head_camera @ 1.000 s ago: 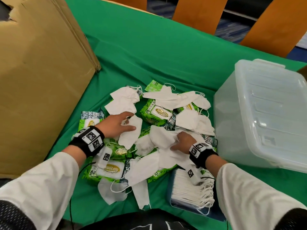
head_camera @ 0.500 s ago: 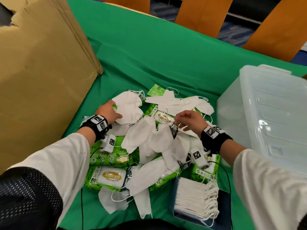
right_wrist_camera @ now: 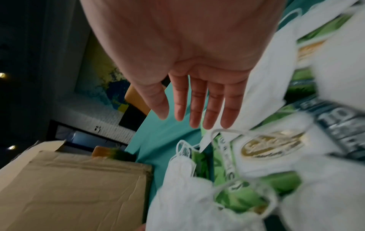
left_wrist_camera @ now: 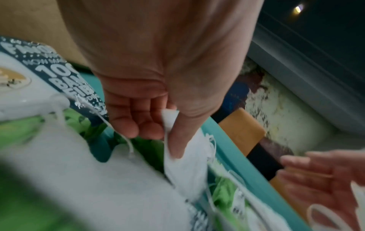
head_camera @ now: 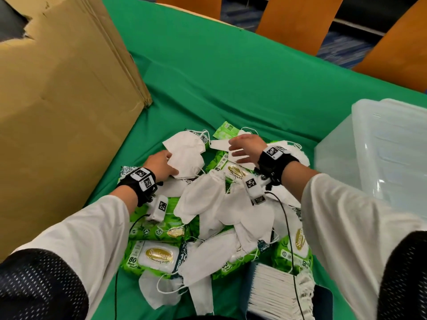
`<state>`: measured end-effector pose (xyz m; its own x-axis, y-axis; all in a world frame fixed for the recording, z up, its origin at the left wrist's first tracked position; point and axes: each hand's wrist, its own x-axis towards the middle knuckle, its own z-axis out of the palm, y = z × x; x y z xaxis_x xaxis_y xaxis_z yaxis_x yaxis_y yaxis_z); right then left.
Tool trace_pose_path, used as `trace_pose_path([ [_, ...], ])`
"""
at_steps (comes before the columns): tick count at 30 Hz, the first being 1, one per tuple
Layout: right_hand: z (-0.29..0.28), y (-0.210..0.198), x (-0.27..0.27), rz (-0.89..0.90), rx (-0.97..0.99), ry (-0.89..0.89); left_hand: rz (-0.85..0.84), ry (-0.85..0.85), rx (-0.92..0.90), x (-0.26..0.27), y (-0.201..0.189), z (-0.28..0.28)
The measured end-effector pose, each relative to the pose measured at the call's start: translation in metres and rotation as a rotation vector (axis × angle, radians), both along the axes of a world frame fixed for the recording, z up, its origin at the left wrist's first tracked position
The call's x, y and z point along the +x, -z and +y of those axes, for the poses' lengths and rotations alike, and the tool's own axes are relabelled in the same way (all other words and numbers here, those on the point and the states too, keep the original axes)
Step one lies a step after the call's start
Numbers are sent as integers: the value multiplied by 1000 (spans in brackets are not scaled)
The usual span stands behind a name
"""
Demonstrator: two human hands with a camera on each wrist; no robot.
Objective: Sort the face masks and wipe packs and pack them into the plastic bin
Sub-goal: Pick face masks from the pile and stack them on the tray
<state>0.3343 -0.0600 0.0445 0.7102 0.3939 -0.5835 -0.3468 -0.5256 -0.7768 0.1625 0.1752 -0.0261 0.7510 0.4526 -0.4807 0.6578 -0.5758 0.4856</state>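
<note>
white face mask (head_camera: 184, 155) at far left of pile, edge pinched by left hand (head_camera: 159, 166) | right hand (head_camera: 246, 150) spread, holding nothing, just right of it, nearer far masks | plastic bin (head_camera: 379, 162) well right

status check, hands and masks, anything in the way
Left hand pinches a white mask. Right hand open over the pile. Plastic bin holds nothing visible. Masks tangled over wipe packs.

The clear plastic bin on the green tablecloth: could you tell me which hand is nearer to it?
Right. The right hand hovers open over the pile beside the clear plastic bin; the left hand pinches a white face mask farther away.
</note>
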Motion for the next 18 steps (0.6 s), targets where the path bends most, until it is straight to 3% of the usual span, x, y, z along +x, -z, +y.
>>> trace_pose_path([
  [6,66,5,-19,129,94,-100,-369,-184,-279,-22,-32,-13],
  [9,73,8,-32,228,296,-143,-452,-167,-516,-24,-49,-15],
  [11,64,8,-38,182,312,-62,-502,-233,-593,-15,-57,-8],
  [14,38,4,-41,138,307,151,-500,-268,-361,14,-47,16],
  [16,15,-5,-48,184,346,279,-323,-198,-49,38,-28,34],
  [18,-10,-14,-58,199,364,345,-143,-199,53,57,-9,43],
])
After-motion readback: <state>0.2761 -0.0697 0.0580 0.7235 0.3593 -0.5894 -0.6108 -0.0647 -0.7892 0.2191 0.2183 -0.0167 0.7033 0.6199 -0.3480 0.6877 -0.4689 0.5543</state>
